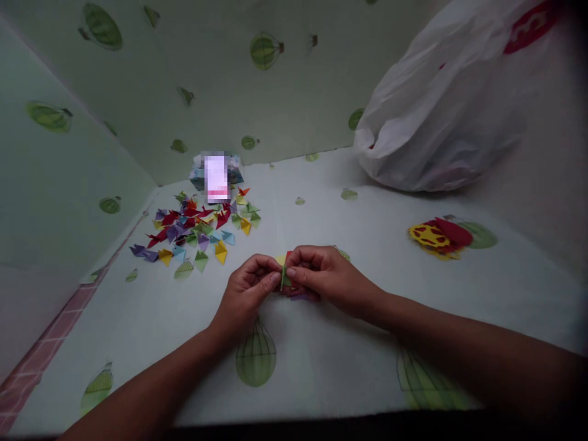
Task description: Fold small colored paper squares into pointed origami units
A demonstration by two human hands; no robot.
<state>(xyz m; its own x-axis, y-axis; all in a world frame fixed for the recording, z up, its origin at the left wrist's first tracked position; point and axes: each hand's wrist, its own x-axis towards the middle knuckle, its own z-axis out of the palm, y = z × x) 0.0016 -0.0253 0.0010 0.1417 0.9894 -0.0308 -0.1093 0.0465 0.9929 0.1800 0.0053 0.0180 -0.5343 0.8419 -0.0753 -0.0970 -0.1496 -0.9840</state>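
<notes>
My left hand (248, 288) and my right hand (319, 272) meet at the middle of the white sheet with green balloon prints (321, 355). Both pinch a small folded piece of green paper (285, 278), with bits of red, yellow and purple paper showing between and under the fingers. All fingers are curled around this small bundle. A pile of several small folded paper triangles (197, 229) in red, purple, yellow, green and blue lies to the far left of my hands.
A white plastic bag (441, 110) slumps at the far right against the wall. A red and yellow paper piece (438, 237) lies on the sheet to the right. A small blurred packet (215, 174) stands behind the pile. Balloon-print walls close the back and left.
</notes>
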